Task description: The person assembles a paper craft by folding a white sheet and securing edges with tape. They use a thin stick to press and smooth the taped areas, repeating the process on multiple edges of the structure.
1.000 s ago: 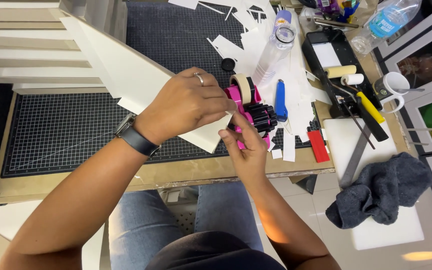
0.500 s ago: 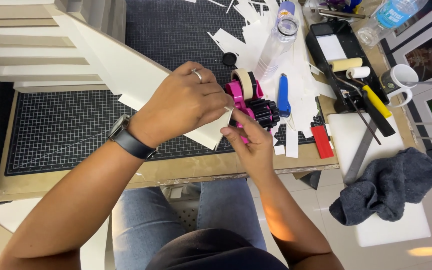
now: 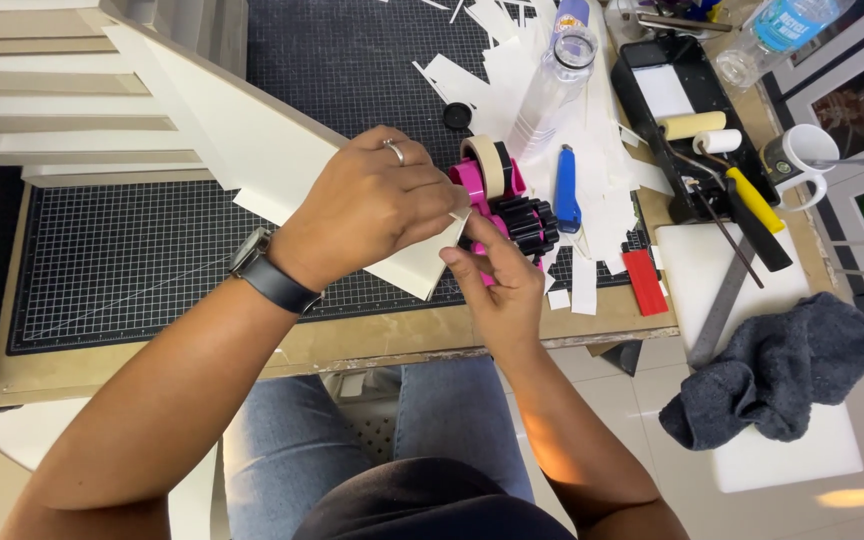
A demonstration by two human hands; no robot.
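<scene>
Hands barely shifted, left hand (image 3: 377,205) fingers pinching white board (image 3: 252,150) corner, right hand (image 3: 497,285) fingers pinching it beneath

Tape dispenser (image 3: 512,205) half behind hands (image 3: 377,205).

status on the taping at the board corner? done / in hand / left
Done: long white foam board strip lies across the black gridded cutting mat.
In hand: left hand and right hand pinch its near corner, beside the pink tape dispenser.
Left: no tape visibly laid on that corner yet.
</scene>
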